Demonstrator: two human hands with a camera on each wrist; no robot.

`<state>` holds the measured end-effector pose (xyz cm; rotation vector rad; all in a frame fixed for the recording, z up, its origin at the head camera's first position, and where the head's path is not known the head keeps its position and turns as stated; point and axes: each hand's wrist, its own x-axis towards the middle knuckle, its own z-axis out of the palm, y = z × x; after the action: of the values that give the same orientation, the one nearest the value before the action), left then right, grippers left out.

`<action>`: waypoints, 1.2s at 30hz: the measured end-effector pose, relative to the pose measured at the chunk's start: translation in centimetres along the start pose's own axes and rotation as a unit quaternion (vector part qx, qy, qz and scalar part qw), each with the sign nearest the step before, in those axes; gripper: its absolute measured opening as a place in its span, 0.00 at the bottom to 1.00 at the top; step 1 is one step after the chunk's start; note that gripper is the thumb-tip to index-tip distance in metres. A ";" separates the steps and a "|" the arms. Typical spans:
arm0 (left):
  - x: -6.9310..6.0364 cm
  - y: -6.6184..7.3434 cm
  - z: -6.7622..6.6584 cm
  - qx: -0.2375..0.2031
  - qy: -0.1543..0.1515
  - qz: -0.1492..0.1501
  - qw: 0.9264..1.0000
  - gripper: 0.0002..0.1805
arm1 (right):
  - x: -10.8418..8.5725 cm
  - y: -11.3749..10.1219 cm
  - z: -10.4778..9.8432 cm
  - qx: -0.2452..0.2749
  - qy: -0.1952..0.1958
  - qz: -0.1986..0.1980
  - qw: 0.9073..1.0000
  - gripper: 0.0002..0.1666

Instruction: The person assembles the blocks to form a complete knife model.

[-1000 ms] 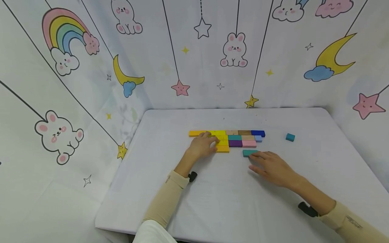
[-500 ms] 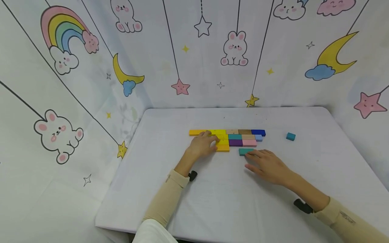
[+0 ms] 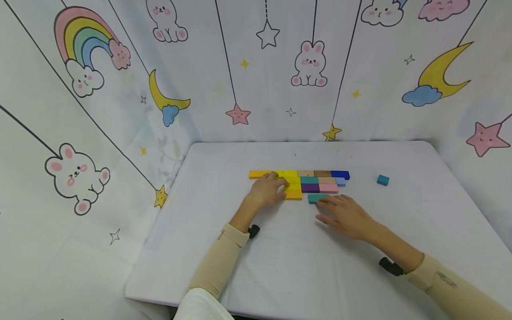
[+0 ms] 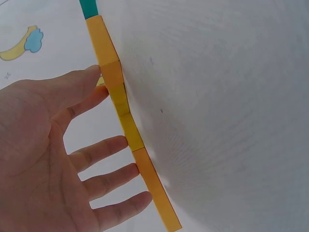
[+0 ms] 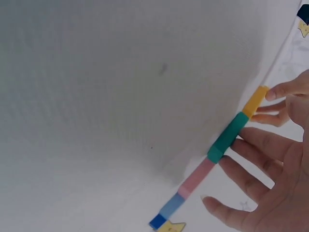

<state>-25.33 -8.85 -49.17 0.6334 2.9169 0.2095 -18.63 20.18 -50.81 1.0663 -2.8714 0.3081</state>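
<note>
My left hand (image 3: 265,191) rests at the left end of a flat array of coloured wooden blocks, covering part of the yellow blocks (image 3: 288,174). In the left wrist view its fingertips touch the edge of the orange and yellow blocks, fingers extended. My right hand (image 3: 347,216) has straight fingertips against a teal block (image 3: 314,199), with the thumb apart from it. That teal block lies just in front of the purple block (image 3: 310,188) and pink block (image 3: 329,189), right of the nearest orange block (image 3: 294,195). A narrow gap separates teal from orange in the head view.
A small loose teal block (image 3: 382,180) lies off to the right. The back row includes a brown block (image 3: 322,174) and a dark blue block (image 3: 340,174). A white cloth covers the table (image 3: 304,266), with a patterned curtain (image 3: 272,89) behind.
My right hand has slid the teal block leftward along the table, closer to the orange block. The left hand has stayed in place on the blocks.
</note>
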 end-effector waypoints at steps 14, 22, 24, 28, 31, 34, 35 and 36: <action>0.2 0.1 -0.1 0.004 -0.007 -0.003 1.000 0.23 | 1.2 -0.5 0.1 -0.009 -0.007 0.002 1.000 0.32; 0.1 0.2 0.0 0.003 -0.006 -0.003 1.000 0.22 | 1.4 -0.7 0.1 -0.006 0.000 -0.003 1.000 0.32; 0.1 0.2 0.1 0.003 -0.006 -0.002 1.000 0.22 | 1.4 -0.7 0.1 -0.004 0.000 -0.002 1.000 0.32; 0.1 0.2 0.1 0.000 -0.007 -0.004 1.000 0.22 | 1.5 -0.7 0.3 -0.002 -0.005 0.001 1.000 0.32; 0.0 0.2 0.1 0.000 -0.007 -0.006 1.000 0.23 | 1.6 -0.6 0.3 0.000 -0.008 0.003 1.000 0.32; -0.1 0.1 0.0 0.003 -0.004 -0.005 1.000 0.23 | 1.8 -0.7 0.3 0.001 -0.011 0.004 1.000 0.32; -0.1 0.1 0.0 0.003 -0.003 -0.004 1.000 0.22 | 1.9 -0.7 0.2 0.001 -0.011 0.004 1.000 0.32; -0.1 0.1 0.0 0.004 -0.001 -0.004 1.000 0.22 | 2.0 -0.7 0.2 0.001 -0.012 0.005 1.000 0.32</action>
<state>-25.23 -8.82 -49.19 0.6235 2.9194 0.1961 -19.66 18.35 -50.65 1.0630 -2.8985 0.3018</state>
